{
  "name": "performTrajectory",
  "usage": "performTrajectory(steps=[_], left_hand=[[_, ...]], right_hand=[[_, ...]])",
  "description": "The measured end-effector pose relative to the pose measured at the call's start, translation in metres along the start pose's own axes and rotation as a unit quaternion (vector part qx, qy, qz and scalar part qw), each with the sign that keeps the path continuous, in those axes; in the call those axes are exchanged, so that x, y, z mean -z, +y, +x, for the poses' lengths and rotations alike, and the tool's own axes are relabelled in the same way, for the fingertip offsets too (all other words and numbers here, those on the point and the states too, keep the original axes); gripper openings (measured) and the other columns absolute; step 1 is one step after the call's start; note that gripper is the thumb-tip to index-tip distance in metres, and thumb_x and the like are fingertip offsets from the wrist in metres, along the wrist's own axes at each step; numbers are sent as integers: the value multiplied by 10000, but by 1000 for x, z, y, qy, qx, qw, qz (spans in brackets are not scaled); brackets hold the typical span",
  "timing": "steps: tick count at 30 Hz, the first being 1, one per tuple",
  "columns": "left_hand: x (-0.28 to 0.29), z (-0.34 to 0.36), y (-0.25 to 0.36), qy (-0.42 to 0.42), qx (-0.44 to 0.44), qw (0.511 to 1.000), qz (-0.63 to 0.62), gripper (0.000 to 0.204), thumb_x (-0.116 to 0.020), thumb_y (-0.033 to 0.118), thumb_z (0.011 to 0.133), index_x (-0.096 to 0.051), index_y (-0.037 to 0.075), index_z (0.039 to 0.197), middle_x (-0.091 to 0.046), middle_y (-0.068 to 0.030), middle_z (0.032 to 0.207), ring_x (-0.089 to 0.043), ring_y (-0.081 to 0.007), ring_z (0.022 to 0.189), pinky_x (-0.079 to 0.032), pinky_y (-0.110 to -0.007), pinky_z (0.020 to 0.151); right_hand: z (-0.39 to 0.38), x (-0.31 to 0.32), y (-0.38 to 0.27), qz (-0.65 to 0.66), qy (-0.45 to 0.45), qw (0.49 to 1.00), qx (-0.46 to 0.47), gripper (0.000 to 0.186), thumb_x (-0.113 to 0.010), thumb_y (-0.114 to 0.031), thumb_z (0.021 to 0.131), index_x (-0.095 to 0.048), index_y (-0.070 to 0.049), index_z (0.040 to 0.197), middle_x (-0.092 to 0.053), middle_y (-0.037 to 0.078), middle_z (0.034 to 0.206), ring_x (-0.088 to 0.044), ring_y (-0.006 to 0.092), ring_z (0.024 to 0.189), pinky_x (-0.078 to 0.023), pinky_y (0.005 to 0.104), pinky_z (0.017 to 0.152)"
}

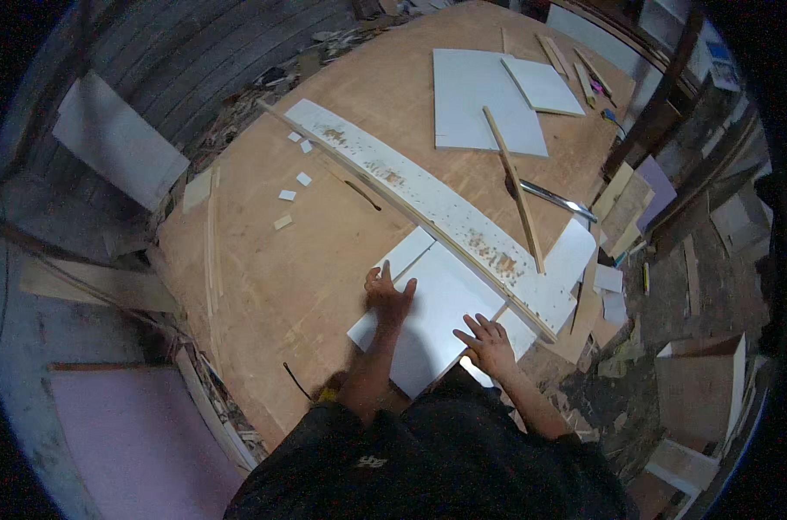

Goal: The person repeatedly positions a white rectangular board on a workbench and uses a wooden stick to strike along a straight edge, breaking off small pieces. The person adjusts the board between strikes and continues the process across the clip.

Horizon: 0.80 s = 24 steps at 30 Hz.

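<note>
My left hand [390, 295], fingers apart, rests at the left side of a white panel [452, 290] lying on the table, near the seam with a narrow white piece [410, 251]. My right hand [490, 348] has its fingers spread at the panel's right edge, where another white piece [520, 334] lies alongside. Neither hand grips anything. The far ends of these pieces meet a pale wooden strip [428, 232] running diagonally along a long white board [393, 169], whose surface carries brown dust or chips.
On the wooden table [272, 269] lie small white squares [303, 178], white boards [476, 104], a loose wooden stick [513, 186] and a shiny metal tool [560, 199]. Scraps and an open wooden box [697, 390] sit on the right floor; a purple panel [138, 429] stands left.
</note>
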<state>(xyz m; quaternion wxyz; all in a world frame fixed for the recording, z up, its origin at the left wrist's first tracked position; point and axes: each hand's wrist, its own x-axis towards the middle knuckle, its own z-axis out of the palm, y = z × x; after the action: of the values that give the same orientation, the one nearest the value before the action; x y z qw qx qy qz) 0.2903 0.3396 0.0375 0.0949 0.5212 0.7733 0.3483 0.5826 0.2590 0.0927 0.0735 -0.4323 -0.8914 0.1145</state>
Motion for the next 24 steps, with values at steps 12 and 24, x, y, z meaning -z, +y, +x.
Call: performTrajectory(steps=[12, 24], left_hand=[[-2, 18, -5, 18, -115, 993, 26, 634, -838, 288, 810, -573, -37, 1286, -475, -368, 1440, -431, -532, 1370, -405, -596, 1135], [-3, 12, 0, -24, -105, 987, 122, 687, -687, 350, 953, -494, -84, 1450, -316, -400, 1584, -282, -545, 1495, -279, -604, 1211]], right_hand=[[21, -15, 10, 7, -26, 1000, 3, 703, -789, -341, 871, -518, -385, 1518, -419, 23, 1643, -336, 313, 1537, -321, 556, 1214], [28, -17, 11, -5, -53, 998, 37, 693, -729, -376, 932, -466, -303, 1569, -371, 87, 1668, -307, 356, 1548, -328, 549, 1211]])
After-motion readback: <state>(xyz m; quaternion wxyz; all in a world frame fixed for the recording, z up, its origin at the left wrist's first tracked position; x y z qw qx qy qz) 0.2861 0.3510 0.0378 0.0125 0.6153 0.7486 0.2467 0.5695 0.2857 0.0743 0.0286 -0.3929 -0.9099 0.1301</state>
